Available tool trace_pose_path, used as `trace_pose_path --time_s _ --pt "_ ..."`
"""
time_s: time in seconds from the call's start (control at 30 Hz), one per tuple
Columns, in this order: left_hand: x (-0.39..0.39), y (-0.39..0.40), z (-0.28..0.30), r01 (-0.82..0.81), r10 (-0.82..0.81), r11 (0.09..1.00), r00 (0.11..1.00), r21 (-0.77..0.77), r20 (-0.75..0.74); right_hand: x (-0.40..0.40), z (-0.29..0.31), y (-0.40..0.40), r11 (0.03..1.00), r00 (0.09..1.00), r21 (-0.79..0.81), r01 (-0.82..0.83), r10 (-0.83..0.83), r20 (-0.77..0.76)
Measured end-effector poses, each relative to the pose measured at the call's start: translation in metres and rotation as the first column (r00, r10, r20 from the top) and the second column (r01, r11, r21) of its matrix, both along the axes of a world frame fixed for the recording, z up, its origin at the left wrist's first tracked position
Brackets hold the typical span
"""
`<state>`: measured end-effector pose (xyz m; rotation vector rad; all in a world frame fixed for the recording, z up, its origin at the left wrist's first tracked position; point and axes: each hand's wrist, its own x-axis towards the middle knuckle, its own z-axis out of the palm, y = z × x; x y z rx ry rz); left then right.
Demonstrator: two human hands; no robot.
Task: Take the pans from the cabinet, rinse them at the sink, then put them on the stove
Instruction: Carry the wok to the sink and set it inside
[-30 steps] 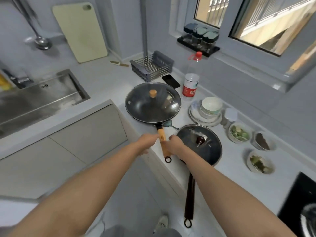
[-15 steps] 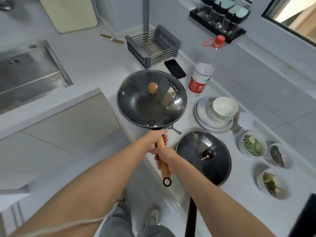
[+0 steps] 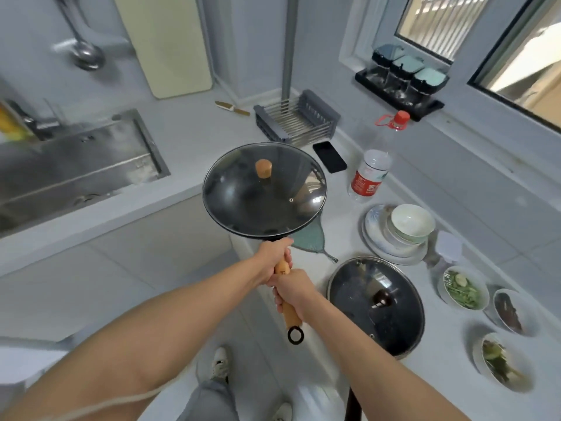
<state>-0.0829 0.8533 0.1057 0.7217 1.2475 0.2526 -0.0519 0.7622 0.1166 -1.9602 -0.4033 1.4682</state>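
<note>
Both hands grip the wok's wooden handle (image 3: 287, 308): the left hand (image 3: 274, 256) wraps it up by the bowl, the right hand (image 3: 294, 291) just below, a black ring showing at the handle's end. The wok (image 3: 264, 191) is dark and round, covered by a glass lid (image 3: 291, 180) with a wooden knob (image 3: 263, 168). It is held above the counter (image 3: 194, 138) edge, right of the sink (image 3: 73, 165). A teal mat (image 3: 309, 240) lies partly under it. Right of the wok are a phone (image 3: 329, 156), a bottle (image 3: 372, 174) and stacked bowls (image 3: 406, 229); a second lidded pan (image 3: 376, 303) sits right of the hands.
</note>
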Motion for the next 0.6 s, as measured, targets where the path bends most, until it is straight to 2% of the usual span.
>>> trace_pose_path --time_s 0.23,0.33,0.47,0.6 --pt "-0.092 0.049 0.053 -0.120 0.121 0.982 0.993 0.146 -0.003 -0.073 0.047 0.060 0.983 0.984 0.040 -0.177 0.175 0.047" --pt "-0.143 0.080 0.065 -0.114 0.130 0.966 0.990 0.232 -0.054 -0.118 0.064 0.093 0.962 0.962 0.040 -0.268 0.265 0.071" --pt "-0.224 0.121 0.073 -0.180 0.195 0.958 0.980 0.223 -0.046 -0.191 0.076 0.139 0.925 0.923 0.030 -0.378 0.375 0.086" --pt "-0.313 0.165 0.075 -0.286 0.294 0.947 0.955 0.147 -0.033 -0.274 0.081 0.189 0.894 0.894 0.027 -0.447 0.445 0.057"
